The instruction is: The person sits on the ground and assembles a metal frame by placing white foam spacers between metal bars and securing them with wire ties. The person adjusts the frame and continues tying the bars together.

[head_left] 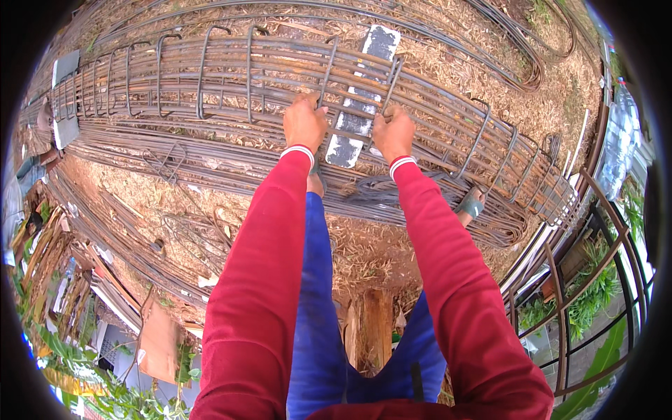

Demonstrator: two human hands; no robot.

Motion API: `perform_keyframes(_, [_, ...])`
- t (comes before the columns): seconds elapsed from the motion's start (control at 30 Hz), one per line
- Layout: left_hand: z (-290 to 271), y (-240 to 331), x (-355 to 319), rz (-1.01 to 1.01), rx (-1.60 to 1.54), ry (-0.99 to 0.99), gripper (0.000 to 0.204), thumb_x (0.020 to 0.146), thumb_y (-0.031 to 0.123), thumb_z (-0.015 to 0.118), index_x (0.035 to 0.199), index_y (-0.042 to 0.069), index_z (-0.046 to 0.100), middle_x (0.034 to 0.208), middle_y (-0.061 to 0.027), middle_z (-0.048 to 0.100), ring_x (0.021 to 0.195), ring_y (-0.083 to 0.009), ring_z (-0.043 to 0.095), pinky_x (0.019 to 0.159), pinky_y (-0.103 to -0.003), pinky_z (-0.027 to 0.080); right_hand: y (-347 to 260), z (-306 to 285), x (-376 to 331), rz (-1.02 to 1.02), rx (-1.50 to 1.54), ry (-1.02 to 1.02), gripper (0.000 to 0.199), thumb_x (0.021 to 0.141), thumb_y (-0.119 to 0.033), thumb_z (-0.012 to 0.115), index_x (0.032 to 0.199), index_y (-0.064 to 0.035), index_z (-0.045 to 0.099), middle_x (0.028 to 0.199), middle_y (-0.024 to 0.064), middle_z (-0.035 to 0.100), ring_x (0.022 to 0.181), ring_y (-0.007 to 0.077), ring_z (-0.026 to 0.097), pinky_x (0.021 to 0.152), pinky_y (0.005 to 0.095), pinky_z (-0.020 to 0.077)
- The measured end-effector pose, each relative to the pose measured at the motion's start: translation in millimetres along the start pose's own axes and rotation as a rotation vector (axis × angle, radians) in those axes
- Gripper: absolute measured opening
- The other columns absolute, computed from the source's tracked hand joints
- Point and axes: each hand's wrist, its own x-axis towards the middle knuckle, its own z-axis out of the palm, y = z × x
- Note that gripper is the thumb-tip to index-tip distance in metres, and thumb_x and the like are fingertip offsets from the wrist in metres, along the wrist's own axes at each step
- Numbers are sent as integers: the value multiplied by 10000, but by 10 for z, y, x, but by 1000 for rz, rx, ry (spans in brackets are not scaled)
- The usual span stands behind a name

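A long cage of rusty steel reinforcing bars (280, 66) with square-bent stirrups runs across the view ahead of me. My left hand (304, 124) is closed at the near side of the cage, around the lower end of one stirrup (328, 66). Just to the right, my right hand (393, 131) has its fingers curled at another stirrup (393, 84). Both backs of the hands face up, so the exact finger contact is partly hidden. Between the hands, a board with worn white and dark paint (381, 42) lies crosswise beneath the bars.
Bundles of loose long bars (112, 143) lie along the cage's near side, my feet among them. A grey block (66, 98) sits at its left end. Bent rods (521, 77) lie at the far right. A metal frame (560, 308) stands at the lower right, a wooden post (376, 325) between my legs.
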Motion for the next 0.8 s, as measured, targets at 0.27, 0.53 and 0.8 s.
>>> perform_keyframes(0.27, [16, 32, -20, -13, -77, -54, 330, 815, 130, 786, 1135, 63, 740, 986, -141, 732, 879, -324, 707, 792, -412, 546, -1, 37, -11, 81, 70, -21, 127, 829, -63, 726, 886, 26, 655, 738, 199, 691, 718, 359, 699, 731, 427, 542])
perform_keyframes(0.53, [-29, 90, -41, -103, -139, -24, 366, 804, 132, 806, 1156, 62, 734, 856, -130, 735, 774, -311, 702, 741, -403, 542, -50, 35, -15, 110, 99, -32, 132, 841, -65, 717, 902, 38, 661, 775, 224, 698, 758, 391, 696, 757, 448, 536])
perform_keyframes(0.8, [-544, -304, 361, -247, 137, 432, 291, 853, 94, 744, 1132, 28, 692, 1139, -199, 622, 1094, -414, 608, 897, -471, 499, 26, -127, -59, 45, 38, -3, 240, 902, -153, 715, 1038, 33, 645, 861, 215, 705, 824, 400, 678, 791, 473, 512])
